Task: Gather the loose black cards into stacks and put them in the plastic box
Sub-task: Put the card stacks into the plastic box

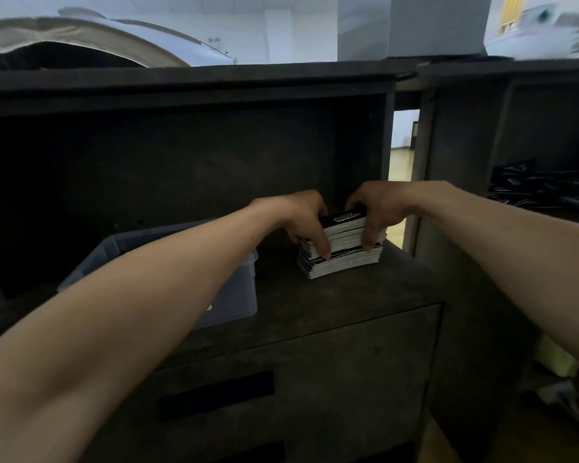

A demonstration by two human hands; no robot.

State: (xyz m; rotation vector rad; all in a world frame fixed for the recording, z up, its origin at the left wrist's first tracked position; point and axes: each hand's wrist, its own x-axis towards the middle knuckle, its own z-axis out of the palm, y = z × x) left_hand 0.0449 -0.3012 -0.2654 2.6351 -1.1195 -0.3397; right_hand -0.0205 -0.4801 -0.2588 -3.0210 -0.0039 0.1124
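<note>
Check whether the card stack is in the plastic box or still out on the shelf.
Out. The card stack sits on the dark shelf right of the plastic box, with the left hand and right hand gripping its sides.

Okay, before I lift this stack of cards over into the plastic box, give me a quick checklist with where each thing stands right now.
1. Left hand on the card stack: ok, fingers press its left side.
2. Right hand on the stack: ok, fingers clamp its right side and front.
3. Stack squared up: not ok, the lower cards jut out toward the front left.
4. Stack supported: ok, it sits on the dark shelf, not yet lifted.
5. Plastic box within reach: ok, it stands just left of the stack on the same shelf.
6. Room inside the box: cannot tell, the left forearm hides the opening.
</note>
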